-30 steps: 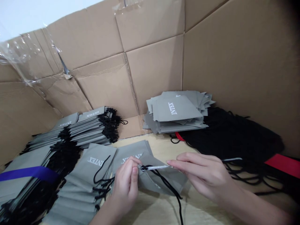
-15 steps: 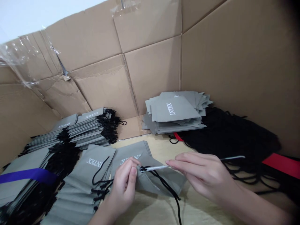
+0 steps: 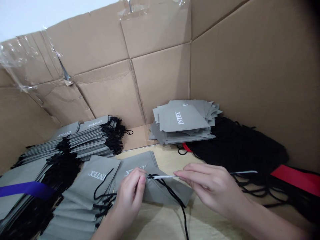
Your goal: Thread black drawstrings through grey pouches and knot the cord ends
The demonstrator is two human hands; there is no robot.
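Gray pouch (image 3: pixel 167 193) just over tabletop (image 3: pixel 155 221); left hand (image 3: pixel 131 190) has its grip pinched on one edge. Black cord (image 3: pixel 176 198) there (tail runs out of frame). Right hand (image 3: pixel 211 182): grip pinching silver rod (image 3: pixel 165 177), tip at cord. Behind: pouch stack (image 3: pixel 183 121).

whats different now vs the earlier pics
Very little: the whole scene sits slightly farther left, probably from the camera turning. Nothing was taken hold of or let go: the left hand still pinches the grey pouch, and the right hand the slim silvery tool. The stacked pouches stayed put.
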